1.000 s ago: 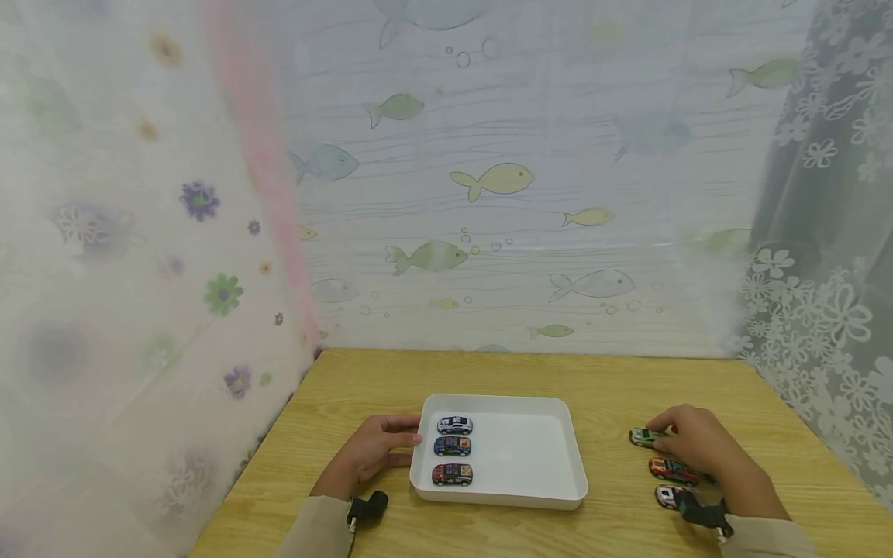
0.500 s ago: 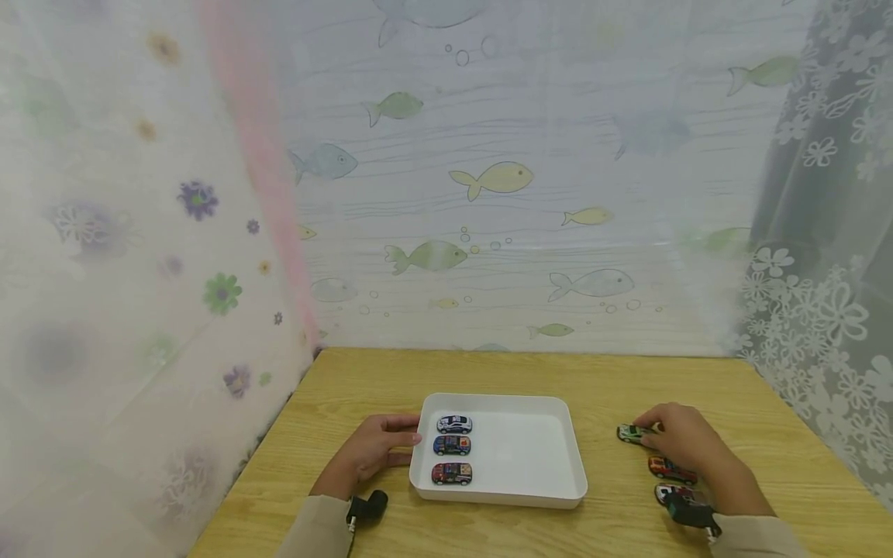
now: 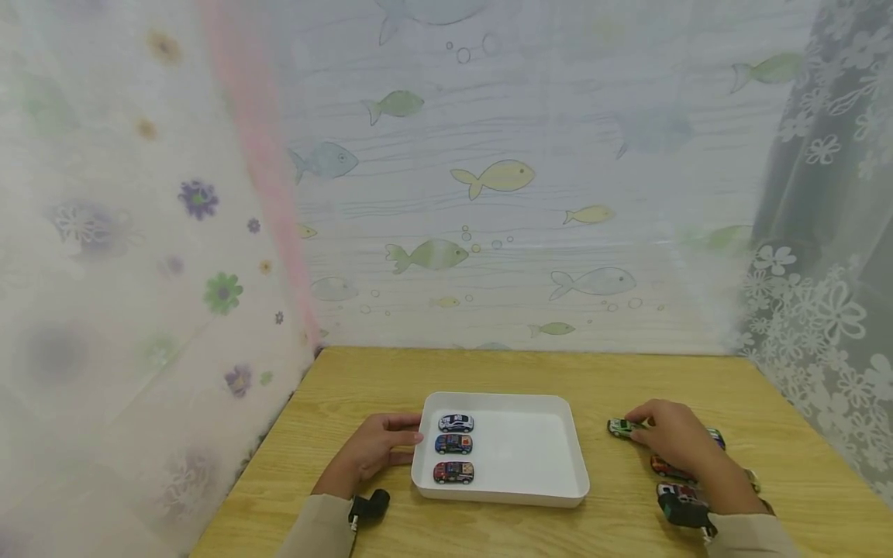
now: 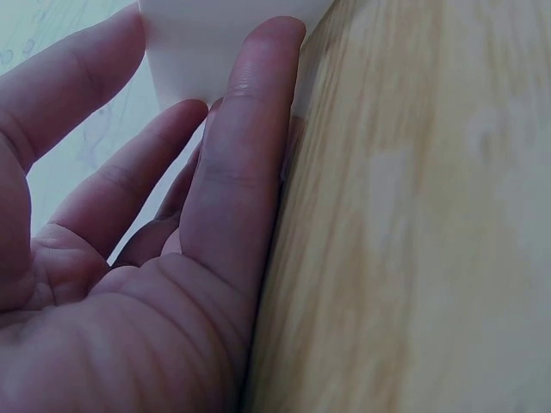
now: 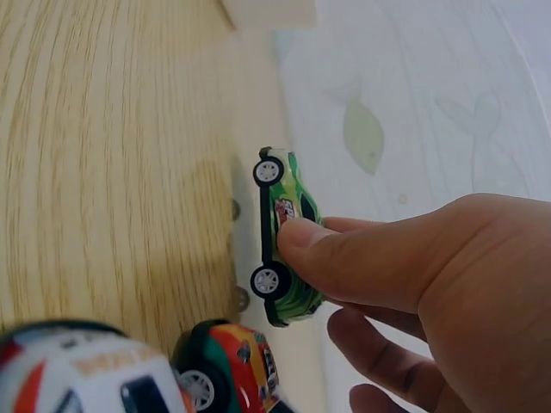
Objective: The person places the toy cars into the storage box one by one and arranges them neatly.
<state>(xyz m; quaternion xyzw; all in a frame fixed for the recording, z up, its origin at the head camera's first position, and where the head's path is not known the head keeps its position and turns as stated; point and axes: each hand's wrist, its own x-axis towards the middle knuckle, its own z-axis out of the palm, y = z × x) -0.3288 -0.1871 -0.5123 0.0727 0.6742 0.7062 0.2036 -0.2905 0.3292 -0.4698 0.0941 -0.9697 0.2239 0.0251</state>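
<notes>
The right hand (image 3: 671, 434) pinches a green car (image 5: 284, 206), seemingly just above the desk (image 3: 607, 380). The left hand (image 3: 371, 448) touches the white tray (image 3: 530, 453) with extended fingers.

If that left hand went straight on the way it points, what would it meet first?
Likely the white tray, at its left wall. The left hand seems to touch it, though depth is unclear.

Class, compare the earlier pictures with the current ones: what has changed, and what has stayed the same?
The right hand has carried the green car leftward, closer to the tray, keeping its grip on it. Nothing has been let go. The left hand stays at the tray's left side, and the tray and the three cars in it are as they were.
</notes>
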